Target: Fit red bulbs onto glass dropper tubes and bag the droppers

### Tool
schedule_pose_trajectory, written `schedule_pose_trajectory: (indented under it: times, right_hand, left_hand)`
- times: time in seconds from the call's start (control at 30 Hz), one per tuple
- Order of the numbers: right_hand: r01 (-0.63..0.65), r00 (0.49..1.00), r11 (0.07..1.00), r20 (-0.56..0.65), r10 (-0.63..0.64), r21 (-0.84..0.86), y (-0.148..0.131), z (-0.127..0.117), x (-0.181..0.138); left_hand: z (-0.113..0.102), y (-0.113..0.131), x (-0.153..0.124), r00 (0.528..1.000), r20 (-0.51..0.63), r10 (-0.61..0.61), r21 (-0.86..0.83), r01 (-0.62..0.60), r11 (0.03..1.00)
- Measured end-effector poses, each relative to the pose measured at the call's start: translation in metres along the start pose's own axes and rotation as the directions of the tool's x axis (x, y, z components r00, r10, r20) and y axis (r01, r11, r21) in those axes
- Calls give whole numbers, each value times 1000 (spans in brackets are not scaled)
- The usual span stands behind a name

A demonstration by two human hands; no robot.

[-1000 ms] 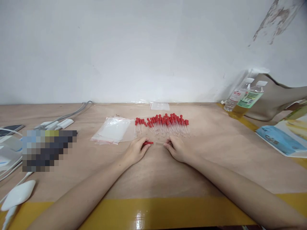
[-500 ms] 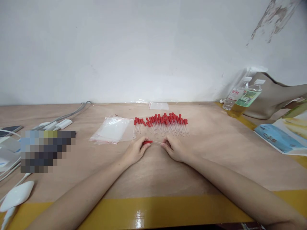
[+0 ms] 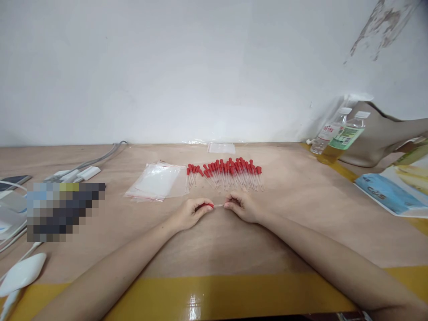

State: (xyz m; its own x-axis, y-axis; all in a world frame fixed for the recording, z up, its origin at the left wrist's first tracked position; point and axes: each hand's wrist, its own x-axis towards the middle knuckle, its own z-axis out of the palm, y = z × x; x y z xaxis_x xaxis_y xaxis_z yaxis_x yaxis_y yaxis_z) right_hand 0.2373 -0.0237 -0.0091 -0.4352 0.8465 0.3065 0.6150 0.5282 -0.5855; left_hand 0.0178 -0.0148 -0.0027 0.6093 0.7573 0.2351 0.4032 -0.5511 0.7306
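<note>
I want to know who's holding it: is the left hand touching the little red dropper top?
Touching. The head view shows the left hand pinching the red dropper bulb between its fingertips, while the right hand holds the clear tube end.

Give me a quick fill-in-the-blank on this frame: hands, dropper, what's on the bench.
1. The left hand pinches the dropper's ____ rubber bulb.
2. The right hand holds the dropper's clear ____ end.
3. The row of droppers lies with bulbs pointing toward the ____.
4. The clear bags lie to the ____ of that row.

Missing words: red; tube; wall; left
</note>
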Motion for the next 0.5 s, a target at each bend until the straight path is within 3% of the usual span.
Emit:
schedule_pose_trajectory:
  times: [0.3,0.5]
  right_hand:
    - [139,987,907,-24,-162,-396,-6,-2,-2]
    - [239,964,848,12,-266,-473,-7,-1,-1]
  left_hand:
    - [2,1,0,1000,-26,-13,137,17,990]
    - [4,1,0,992,-8,123,229,-118,966]
